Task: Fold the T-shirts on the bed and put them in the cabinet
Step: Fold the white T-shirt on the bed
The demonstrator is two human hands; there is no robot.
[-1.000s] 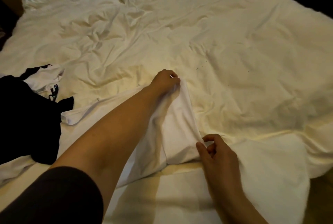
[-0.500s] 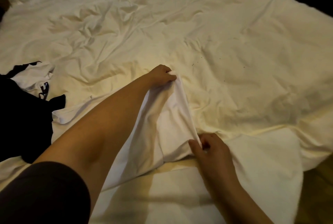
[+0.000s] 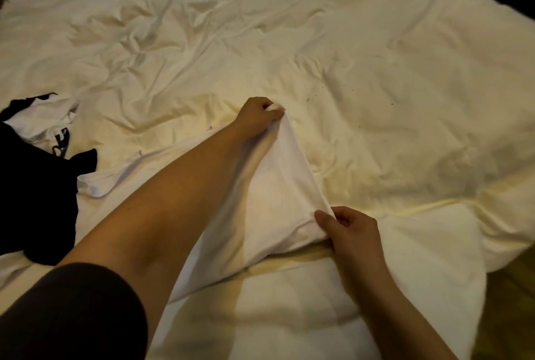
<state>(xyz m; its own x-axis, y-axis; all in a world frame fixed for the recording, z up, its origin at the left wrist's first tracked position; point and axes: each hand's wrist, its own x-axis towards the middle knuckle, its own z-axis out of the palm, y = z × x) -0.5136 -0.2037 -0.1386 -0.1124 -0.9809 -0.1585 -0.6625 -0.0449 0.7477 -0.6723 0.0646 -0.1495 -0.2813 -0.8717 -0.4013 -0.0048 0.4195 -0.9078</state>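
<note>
You're pinching the white T-shirt (image 3: 278,194) edge with both hands: left hand (image 3: 257,116) farther in, right hand (image 3: 351,232) at the bed (image 3: 376,70)'s near edge.

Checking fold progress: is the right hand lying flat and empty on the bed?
No, the right hand pinches the near edge of the white T-shirt.

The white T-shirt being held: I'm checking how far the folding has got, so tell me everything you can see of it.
The white T-shirt is plain, thin, soft-looking cloth, lying on the bed near its front edge. The left hand pinches its far corner and the right hand pinches its near corner, with one edge pulled taut between them. The rest runs left under the forearm, rumpled, with a hemmed opening beside the black garment. It is not yet a neat fold.
</note>
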